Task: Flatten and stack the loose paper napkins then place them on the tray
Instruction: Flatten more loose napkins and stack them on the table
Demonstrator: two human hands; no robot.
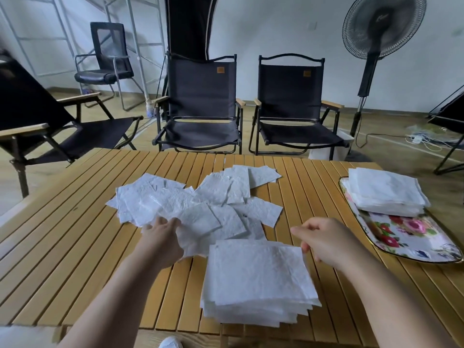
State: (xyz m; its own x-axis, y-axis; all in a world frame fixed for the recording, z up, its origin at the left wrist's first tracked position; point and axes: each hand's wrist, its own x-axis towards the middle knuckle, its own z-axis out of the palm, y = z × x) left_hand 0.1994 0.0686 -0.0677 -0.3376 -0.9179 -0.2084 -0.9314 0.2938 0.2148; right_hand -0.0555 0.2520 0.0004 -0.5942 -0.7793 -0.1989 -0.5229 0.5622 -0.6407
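Several loose white paper napkins [200, 199] lie scattered and crumpled across the middle of the slatted wooden table [75, 247]. A flattened stack of napkins [256, 280] sits near the front edge. My left hand [163, 237] grips a loose napkin [198, 222] at the near edge of the scattered pile. My right hand [326, 242] hovers just right of the stack's far right corner, fingers curled, nothing held. A floral tray [411, 237] at the right carries another napkin stack [386, 192] on its far end.
Two black folding chairs [200, 104] stand behind the table, another chair [37, 116] at the left, an office chair [108, 64] further back. A standing fan [376, 46] is at the back right, with cables on the floor.
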